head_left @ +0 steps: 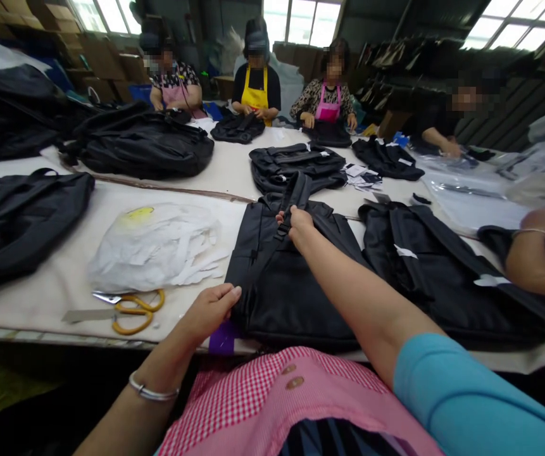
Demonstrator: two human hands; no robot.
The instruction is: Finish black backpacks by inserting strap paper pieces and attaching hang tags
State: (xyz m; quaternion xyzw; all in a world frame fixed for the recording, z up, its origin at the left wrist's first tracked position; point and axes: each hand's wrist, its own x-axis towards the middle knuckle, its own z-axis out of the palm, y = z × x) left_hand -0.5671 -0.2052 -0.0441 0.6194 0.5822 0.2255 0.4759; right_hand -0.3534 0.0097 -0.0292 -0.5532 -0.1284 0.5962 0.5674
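Note:
A black backpack (pixel 300 291) lies on the table right in front of me, its straps facing up. My right hand (pixel 298 225) is closed around a black shoulder strap (pixel 295 193) near the top of the bag. At the bag's lower left edge, my left hand (pixel 212 307) has thumb and fingers pressed together on the black fabric. Orange-handled scissors (pixel 134 313) lie to the left of that hand, beside a white plastic bag (pixel 153 247) with white strips at its right side.
Another black backpack (pixel 424 266) with white tags lies close on the right, a person's arm (pixel 538 259) beyond it. More black bags (pixel 20 221) cover the left and far table. Several people work across the table.

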